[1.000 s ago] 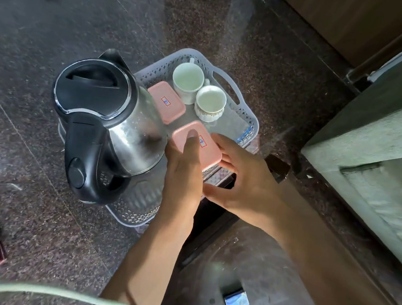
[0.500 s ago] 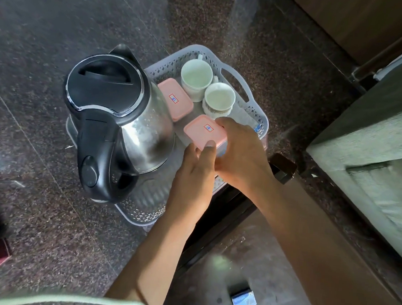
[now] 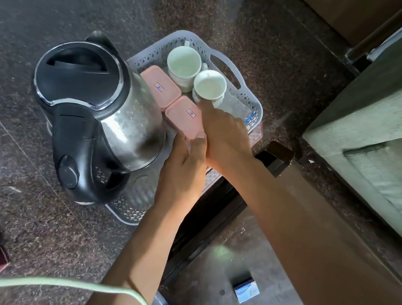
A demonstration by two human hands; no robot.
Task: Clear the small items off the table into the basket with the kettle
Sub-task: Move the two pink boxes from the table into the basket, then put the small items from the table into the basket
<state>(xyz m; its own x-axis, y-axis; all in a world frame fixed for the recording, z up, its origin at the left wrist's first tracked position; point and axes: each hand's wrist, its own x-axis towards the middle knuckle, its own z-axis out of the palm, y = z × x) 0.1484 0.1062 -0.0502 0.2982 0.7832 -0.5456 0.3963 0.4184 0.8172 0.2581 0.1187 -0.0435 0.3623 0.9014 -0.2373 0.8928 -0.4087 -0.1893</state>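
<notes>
pink box (image 3: 183,117) in basket (image 3: 252,101) – both hands on it

Pink box (image 3: 183,118) near end hidden under hands; label illegible; basket (image 3: 244,93) floor mostly covered.

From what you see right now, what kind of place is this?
Probably a hotel or guest room's tea corner: an electric kettle and two white cups share a grey basket on a dark polished stone top, with upholstered furniture beside it.
</notes>
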